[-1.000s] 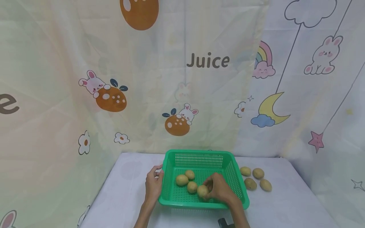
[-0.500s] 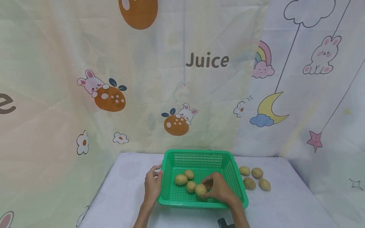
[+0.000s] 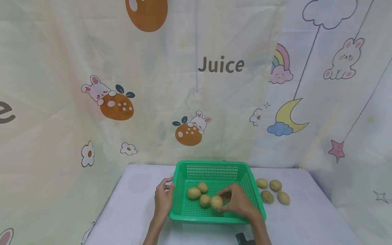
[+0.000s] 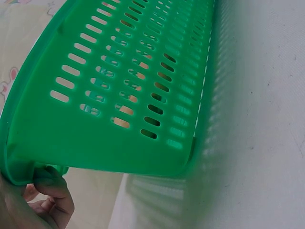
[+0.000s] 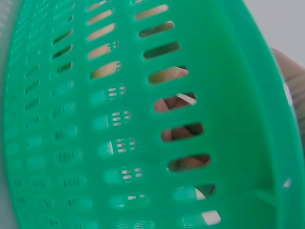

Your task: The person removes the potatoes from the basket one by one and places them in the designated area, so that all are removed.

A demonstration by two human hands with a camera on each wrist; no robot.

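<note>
Cartoon-printed curtains (image 3: pixel 92 85) hang behind a white table (image 3: pixel 137 211), where a green slotted plastic basket (image 3: pixel 214 170) sits near the front edge. Left hand (image 3: pixel 163 199) grips the basket's left rim, thumb hooked over the edge, as the left wrist view confirms. Right hand (image 3: pixel 237 202) reaches inside, fingers curled round a potato (image 3: pixel 216 201) low over the basket floor. 3 more potatoes lie inside: one (image 3: pixel 194 193) to the left, one (image 3: pixel 202 186) behind it, one (image 3: pixel 205 200) touching the held one. Outside, a group of 4 potatoes (image 3: pixel 272 191) waits on the table just right of the basket.

By my count, about half the potatoes are in and 4 are left, with the gripped one not yet released. Whether that potato rests on the basket floor cannot be told. Right wrist view shows only blurred green wall with fingers glimpsed through slots. A dark object (image 3: pixel 243 238) at the bottom edge is cut off.
</note>
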